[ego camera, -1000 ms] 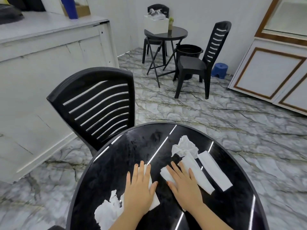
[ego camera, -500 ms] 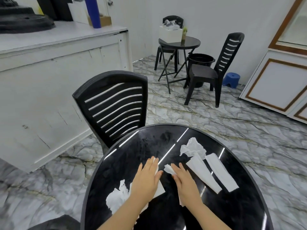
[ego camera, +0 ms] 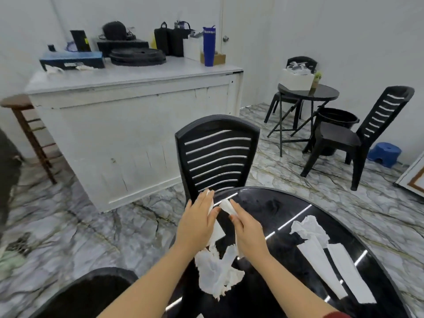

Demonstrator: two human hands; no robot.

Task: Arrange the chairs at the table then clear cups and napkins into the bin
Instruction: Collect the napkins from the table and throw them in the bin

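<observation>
Left hand (ego camera: 197,223) lies with straight fingers on a folded napkin (ego camera: 218,228) near the edge of the black table (ego camera: 286,210). Right hand (ego camera: 246,228) seems to pinch a second napkin (ego camera: 226,206), but blur hides the grip. A crumpled napkin (ego camera: 216,271) lies below them, two strips (ego camera: 332,267) well apart to the right. Risk: thin paper may slip off the edge, or the strips get forgotten, w/ the bin (ego camera: 337,117) far away.
</observation>
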